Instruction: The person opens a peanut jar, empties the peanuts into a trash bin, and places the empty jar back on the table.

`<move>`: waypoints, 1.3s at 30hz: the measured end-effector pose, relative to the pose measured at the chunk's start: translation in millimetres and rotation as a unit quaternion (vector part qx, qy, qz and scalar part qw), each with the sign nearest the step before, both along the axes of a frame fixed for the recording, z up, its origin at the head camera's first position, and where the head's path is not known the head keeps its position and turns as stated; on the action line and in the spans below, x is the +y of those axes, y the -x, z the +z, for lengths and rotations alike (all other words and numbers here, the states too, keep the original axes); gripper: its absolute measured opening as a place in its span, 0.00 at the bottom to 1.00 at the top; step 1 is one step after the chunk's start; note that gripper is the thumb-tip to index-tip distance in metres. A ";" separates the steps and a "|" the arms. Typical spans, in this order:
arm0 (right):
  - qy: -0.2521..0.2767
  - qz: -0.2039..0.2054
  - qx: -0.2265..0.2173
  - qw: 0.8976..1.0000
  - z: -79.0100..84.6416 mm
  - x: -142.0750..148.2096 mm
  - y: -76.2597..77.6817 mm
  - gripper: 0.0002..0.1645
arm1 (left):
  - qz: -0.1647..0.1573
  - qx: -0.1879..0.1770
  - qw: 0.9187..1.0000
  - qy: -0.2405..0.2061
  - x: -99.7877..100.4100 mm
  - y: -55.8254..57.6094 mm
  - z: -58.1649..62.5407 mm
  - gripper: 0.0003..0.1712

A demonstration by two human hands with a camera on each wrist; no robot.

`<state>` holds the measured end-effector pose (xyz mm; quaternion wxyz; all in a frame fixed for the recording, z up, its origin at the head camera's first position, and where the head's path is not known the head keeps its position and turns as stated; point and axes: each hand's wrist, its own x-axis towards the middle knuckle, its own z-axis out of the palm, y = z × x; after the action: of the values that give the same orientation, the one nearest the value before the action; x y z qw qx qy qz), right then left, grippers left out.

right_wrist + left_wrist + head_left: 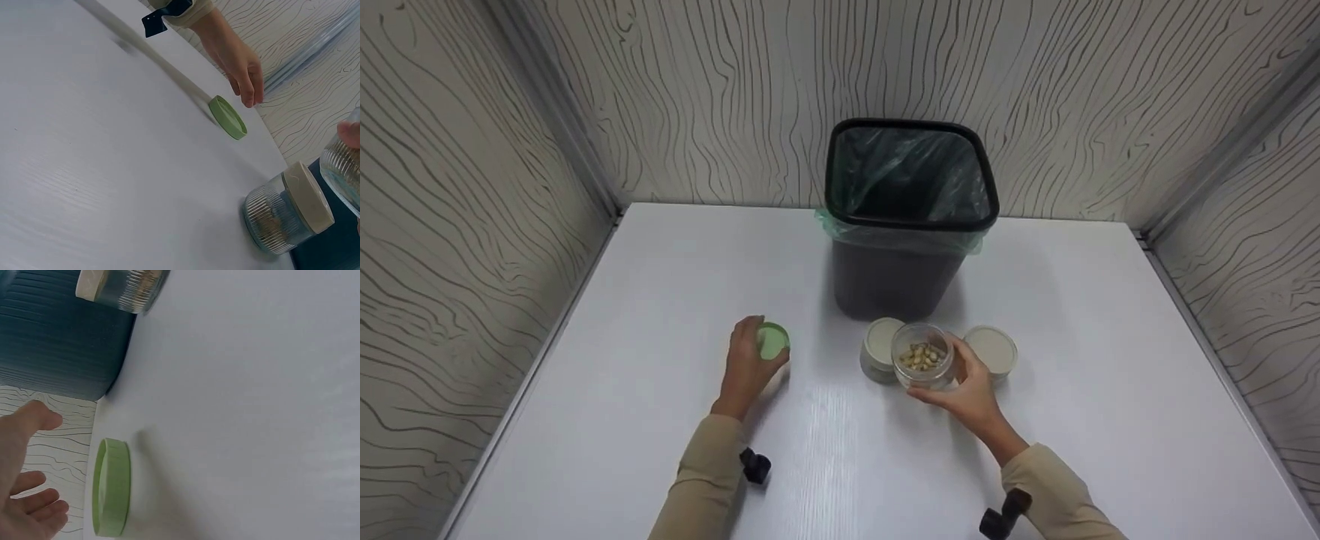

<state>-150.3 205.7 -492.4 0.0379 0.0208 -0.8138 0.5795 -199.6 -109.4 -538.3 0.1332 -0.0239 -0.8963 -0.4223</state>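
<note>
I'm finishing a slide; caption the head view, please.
Right hand holds an open clear jar near a bin; left hand hovers near a green lid.

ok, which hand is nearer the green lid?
Left. The left hand is right beside the green lid, fingers apart from it. The right hand is well off to the lid's right, holding an open glass jar.

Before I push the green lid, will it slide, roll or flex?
The green lid lies flat on the white table, so it should slide rather than roll. Its shallow, hollow form suggests it's light. It holds an even round shape, so probably fairly stiff; I can't confirm the material.
</note>
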 end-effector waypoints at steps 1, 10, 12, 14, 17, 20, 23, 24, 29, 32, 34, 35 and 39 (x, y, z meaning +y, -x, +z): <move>0.001 0.000 -0.002 1.000 0.5 0.2 0.1 0.54 | -0.002 0.003 1.000 -0.005 1.4 -0.2 2.4 0.34; 0.017 0.010 0.008 1.000 0.0 0.1 1.3 0.55 | -0.006 0.043 0.999 -0.019 14.0 0.5 26.9 0.27; 0.015 0.010 0.011 1.000 0.2 0.0 1.5 0.55 | -0.012 0.064 0.998 -0.018 17.1 0.2 32.9 0.25; 0.011 0.009 0.011 1.000 0.5 0.1 1.8 0.55 | -0.021 0.085 0.996 -0.014 19.2 0.4 38.4 0.24; 0.010 0.009 0.010 1.000 1.6 -0.2 2.0 0.55 | -0.037 0.113 0.993 -0.013 21.6 0.6 45.9 0.23; 0.013 0.009 0.009 1.000 2.3 -0.9 1.8 0.55 | -0.050 0.129 0.990 -0.012 23.8 0.8 51.5 0.22; 0.014 0.009 0.009 1.000 2.6 -1.2 1.2 0.55 | -0.055 0.137 0.989 -0.008 26.1 1.3 55.1 0.22; 0.012 0.008 0.008 1.000 2.8 -1.2 1.0 0.55 | -0.055 0.138 0.989 -0.008 27.0 1.5 56.1 0.21; 0.004 0.000 0.008 1.000 4.1 -1.3 0.2 0.55 | -0.051 0.145 0.988 -0.017 30.8 3.4 62.4 0.20; 0.007 0.001 0.010 1.000 4.7 -1.9 -0.5 0.55 | -0.052 0.145 0.988 -0.031 32.4 3.9 66.6 0.18; 0.011 0.003 0.014 1.000 5.0 -2.3 -1.0 0.55 | -0.054 0.143 0.987 -0.044 33.2 4.0 69.4 0.17; 0.015 0.005 0.017 1.000 5.2 -2.4 -1.2 0.55 | -0.056 0.141 0.987 -0.051 33.6 4.1 70.7 0.17; 0.021 0.010 0.027 0.999 5.6 -2.7 -1.4 0.54 | -0.058 0.133 0.986 -0.079 34.8 5.6 76.0 0.16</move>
<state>-148.9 202.9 -486.9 0.0545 0.0435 -0.7998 0.5962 -205.2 -74.5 -462.2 0.2276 -0.1210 -0.8316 -0.4919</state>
